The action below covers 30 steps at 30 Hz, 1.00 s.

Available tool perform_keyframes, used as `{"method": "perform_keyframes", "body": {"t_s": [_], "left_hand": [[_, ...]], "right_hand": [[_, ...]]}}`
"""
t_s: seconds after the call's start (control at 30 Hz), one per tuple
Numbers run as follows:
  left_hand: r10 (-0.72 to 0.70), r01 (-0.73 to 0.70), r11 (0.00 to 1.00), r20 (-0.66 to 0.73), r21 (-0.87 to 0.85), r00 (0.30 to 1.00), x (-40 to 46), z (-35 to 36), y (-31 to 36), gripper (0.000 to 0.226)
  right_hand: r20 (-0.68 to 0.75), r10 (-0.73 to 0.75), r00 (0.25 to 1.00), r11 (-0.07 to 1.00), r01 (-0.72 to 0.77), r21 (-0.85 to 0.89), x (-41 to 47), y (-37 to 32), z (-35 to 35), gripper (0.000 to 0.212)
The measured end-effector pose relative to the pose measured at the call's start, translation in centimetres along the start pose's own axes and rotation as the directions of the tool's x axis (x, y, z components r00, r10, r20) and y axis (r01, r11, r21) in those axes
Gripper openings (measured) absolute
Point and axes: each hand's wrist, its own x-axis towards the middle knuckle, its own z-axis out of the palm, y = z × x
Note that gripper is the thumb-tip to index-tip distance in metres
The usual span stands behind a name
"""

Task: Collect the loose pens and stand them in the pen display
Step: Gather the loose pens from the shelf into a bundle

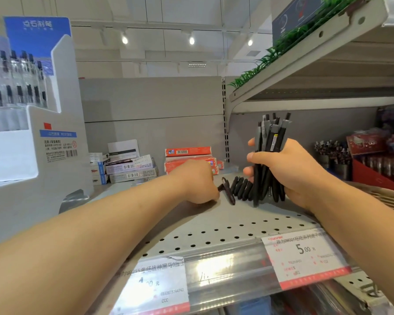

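- Right hand right of centre, grip wrapped tight round an upright bundle of black pens, tips down on the shelf, clicker ends up.
- Left hand just left of that, knuckles up, resting on the shelf, fingers curled down over the end of one loose black pen; grip narrow, seemingly pinching that pen, fingertips hidden under the hand.
- More loose black pens lying side by side on the shelf between the two hands, touching the foot of the bundle.
- White and blue pen display standing at far left on the same shelf, well apart from both hands, rows of pens upright in its tiers.
- Stacked boxes at the far back of the shelf, red boxes beside them.
- Price tags along the near shelf edge.
- Wicker basket at the right edge.
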Motion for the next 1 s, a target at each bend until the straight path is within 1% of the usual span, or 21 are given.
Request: {"method": "perform_keyframes", "body": {"t_s": [0.1, 0.13, 0.17, 0.23, 0.27, 0.33, 0.43, 0.47, 0.5, 0.53, 0.6, 0.63, 0.67, 0.7, 0.77, 0.87, 0.9, 0.97, 1.0], "left_hand": [[-0.067, 0.077, 0.984, 0.067, -0.158, 0.995, 0.3, -0.3, -0.9, 0.02], [-0.086, 0.103, 0.978, 0.095, -0.181, 0.992, 0.3, -0.4, -1.0, 0.013], [-0.094, 0.112, 0.979, 0.11, -0.17, 0.99, 0.3, -0.4, -1.2, 0.01], [-0.108, 0.12, 0.989, 0.13, -0.085, 0.986, 0.4, -0.5, -1.4, 0.018], [-0.121, 0.13, 0.99, 0.137, -0.055, 0.983, 0.4, -0.6, -1.4, 0.021], [-0.14, 0.148, 0.988, 0.147, -0.048, 0.979, 0.3, -0.7, -1.6, 0.022], [-0.171, 0.18, 0.982, 0.127, -0.059, 0.977, 0.1, -1.1, -1.9, 0.02], [-0.177, 0.189, 0.976, 0.108, -0.105, 0.978, 0.0, -1.3, -2.0, 0.017], [-0.181, 0.195, 0.961, 0.087, -0.197, 0.98, -0.1, -1.4, -2.0, 0.015], [-0.178, 0.189, 0.924, 0.064, -0.332, 0.982, -0.1, -1.6, -1.9, 0.013], [-0.124, 0.104, 0.803, 0.005, -0.588, 0.992, -0.4, -1.7, -1.2, 0.011], [-0.078, 0.045, 0.745, -0.019, -0.666, 0.997, -0.7, -1.8, -0.7, 0.012], [-0.024, -0.01, 0.705, -0.038, -0.709, 0.999, -0.9, -1.8, -0.1, 0.011], [0.032, -0.06, 0.685, -0.053, -0.726, 0.998, -1.1, -1.8, 0.5, 0.008], [0.122, -0.124, 0.683, -0.055, -0.719, 0.991, -1.6, -1.4, 1.6, 0.004], [0.195, -0.182, 0.734, -0.054, -0.654, 0.979, -1.9, -0.6, 2.7, 0.005], [0.217, -0.218, 0.769, -0.076, -0.601, 0.973, -1.9, -0.5, 2.8, 0.007], [0.266, -0.309, 0.856, -0.158, -0.414, 0.951, -1.8, -0.4, 2.7, 0.011], [0.278, -0.332, 0.877, -0.198, -0.347, 0.94, -1.7, -0.4, 2.6, 0.011]], "right_hand": [[0.027, 0.016, 1.0, 1.0, -0.016, 0.0, 0.0, 0.1, 0.0, 0.023], [0.033, 0.015, 0.999, 1.0, -0.015, -0.012, 0.0, 0.2, 0.0, 0.022], [0.029, 0.008, 1.0, 0.999, -0.007, -0.045, 0.1, 0.2, 0.0, 0.02], [0.015, -0.006, 1.0, 0.991, 0.008, -0.132, 0.2, 0.2, -0.1, 0.018], [0.017, -0.006, 1.0, 0.989, 0.008, -0.149, 0.3, 0.3, -0.1, 0.017], [0.038, 0.015, 0.999, 0.994, -0.011, -0.106, 0.4, 0.4, -0.2, 0.018], [0.065, 0.051, 0.997, 0.998, -0.053, 0.029, 0.5, 0.5, -0.4, 0.024], [0.073, 0.05, 0.996, 0.997, -0.054, 0.055, 0.6, 0.5, -0.4, 0.025], [0.077, 0.044, 0.996, 0.997, -0.049, 0.066, 0.6, 0.5, -0.4, 0.026], [0.073, 0.034, 0.997, 0.997, -0.039, 0.064, 0.6, 0.6, -0.4, 0.027], [0.041, 0.006, 0.999, 1.0, -0.007, 0.015, 0.7, 0.7, -0.4, 0.024], [0.018, -0.011, 1.0, 1.0, 0.011, -0.023, 0.7, 0.7, -0.5, 0.022], [-0.002, -0.025, 1.0, 0.999, 0.025, -0.048, 0.8, 0.7, -0.5, 0.02], [-0.01, -0.032, 0.999, 0.999, 0.031, -0.044, 0.8, 0.7, -0.5, 0.019], [0.01, -0.026, 1.0, 0.999, 0.026, 0.023, 0.7, 0.6, -0.4, 0.016], [0.043, -0.026, 0.999, 0.997, 0.023, 0.075, 0.4, 0.3, -0.2, 0.019], [0.047, -0.031, 0.998, 0.998, 0.028, 0.061, 0.4, 0.2, -0.2, 0.02], [0.059, -0.045, 0.997, 0.999, 0.046, -0.006, 0.3, 0.1, -0.3, 0.02], [0.065, -0.052, 0.997, 0.998, 0.054, -0.034, 0.2, 0.2, -0.3, 0.02]]}}
